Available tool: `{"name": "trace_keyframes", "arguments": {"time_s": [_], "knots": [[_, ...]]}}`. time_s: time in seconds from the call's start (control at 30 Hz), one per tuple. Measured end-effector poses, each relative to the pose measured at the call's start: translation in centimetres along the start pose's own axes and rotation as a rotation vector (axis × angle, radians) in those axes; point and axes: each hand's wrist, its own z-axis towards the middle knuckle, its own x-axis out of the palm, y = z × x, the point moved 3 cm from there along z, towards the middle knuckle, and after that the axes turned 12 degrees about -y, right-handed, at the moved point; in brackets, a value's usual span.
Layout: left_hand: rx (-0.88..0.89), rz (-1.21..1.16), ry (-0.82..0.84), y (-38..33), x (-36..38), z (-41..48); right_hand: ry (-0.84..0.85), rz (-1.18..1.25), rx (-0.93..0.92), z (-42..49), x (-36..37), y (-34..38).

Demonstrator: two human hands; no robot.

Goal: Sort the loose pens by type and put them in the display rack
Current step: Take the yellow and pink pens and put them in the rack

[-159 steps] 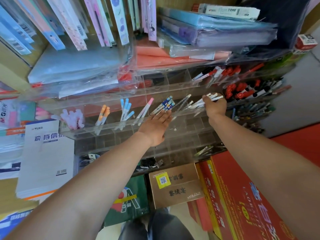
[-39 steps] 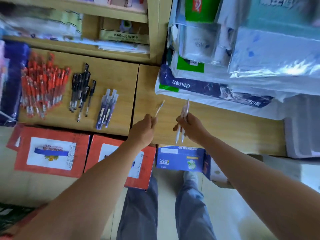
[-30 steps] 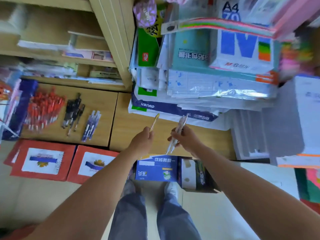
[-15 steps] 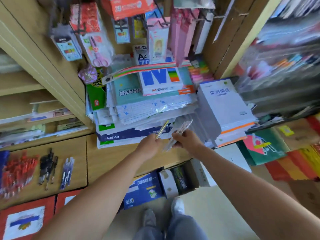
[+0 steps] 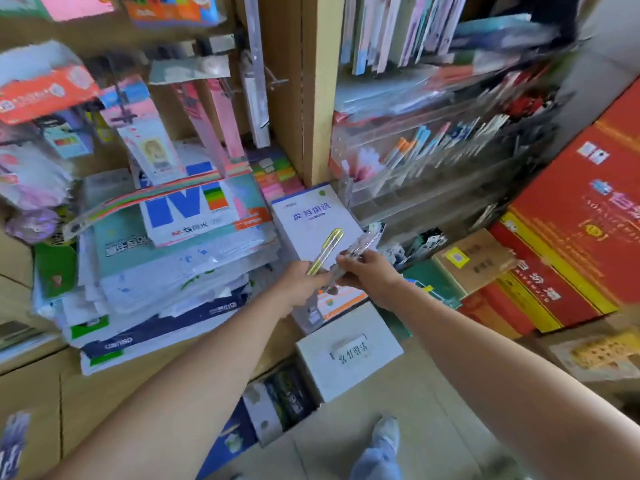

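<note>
My left hand [image 5: 300, 284] grips a single yellow-tinted clear pen [image 5: 327, 249] that points up and to the right. Beside it, almost touching, my right hand [image 5: 367, 275] holds a small bunch of clear pens [image 5: 360, 249], also pointing up-right. Both hands hover in front of a white paper pack. The clear acrylic display rack [image 5: 408, 188] stands up and to the right of the hands on the shelf, blurred by motion, with orange, blue and pink pens [image 5: 412, 147] leaning in its upper compartments.
A tall stack of paper reams and plastic-wrapped packs [image 5: 166, 258] fills the shelf at left. A wooden upright [image 5: 304, 84] divides the shelves. Red cartons [image 5: 568, 230] stand at right, a white box [image 5: 349, 362] sits on the floor below my hands.
The view has swung right from the low shelf with the sorted red, black and blue pens toward the rack. Both hands keep their pens and have drawn closer together.
</note>
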Motion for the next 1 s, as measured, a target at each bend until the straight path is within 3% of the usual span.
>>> {"name": "trace_keyframes", "arguments": {"time_s": [0.27, 0.47, 0.6, 0.77, 1.0], "knots": [[-0.02, -0.031, 0.001, -8.4, 12.0, 3.7, -0.07, 0.02, 0.047, 6.0, -13.6, 3.2], [-0.013, 0.069, 0.019, -12.2, 16.1, 6.2, -0.119, 0.04, 0.063, 8.8, -19.3, 4.7], [-0.021, 0.057, 0.039, -13.1, 17.7, 8.3, -0.183, 0.005, 0.06, 11.5, -21.0, 5.4], [-0.012, 0.111, -0.1, -12.2, 17.1, 12.7, -0.287, 0.048, 0.045, 15.1, -21.2, 6.3], [-0.019, 0.113, -0.186, -9.9, 14.5, 16.8, -0.297, 0.111, 0.016, 20.1, -18.2, 7.5]]}}
